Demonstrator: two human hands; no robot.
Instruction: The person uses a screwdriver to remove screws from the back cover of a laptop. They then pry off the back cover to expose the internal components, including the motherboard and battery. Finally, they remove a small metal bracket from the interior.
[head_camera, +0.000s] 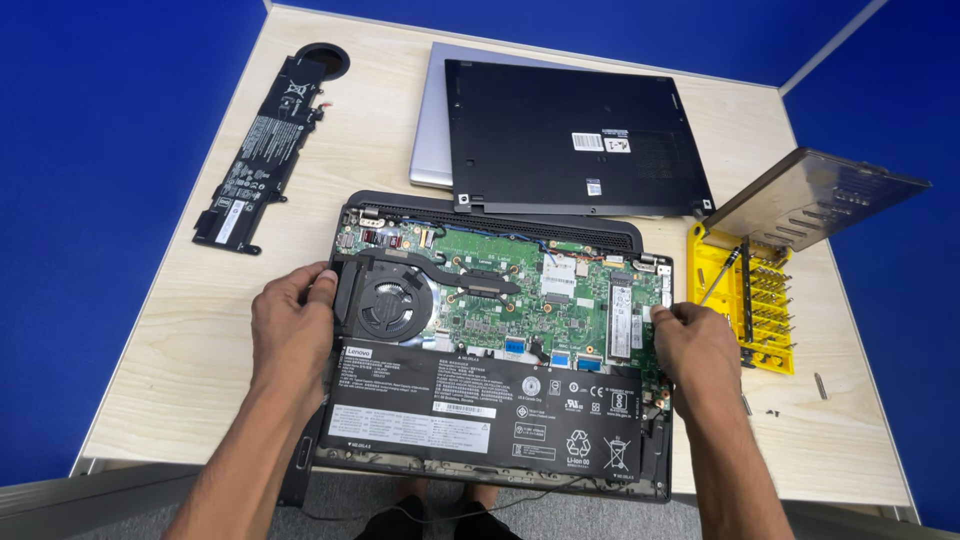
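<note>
Opened laptop (490, 340), green board exposed, hands (290, 335) steadying

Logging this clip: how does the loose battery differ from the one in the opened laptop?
The loose battery is long and narrow; the fitted battery is broad and fills the laptop's front. The loose one lies slanted on the table, far left, untouched; the fitted one sits between the left hand and right hand. Both are black with white labels.
</note>
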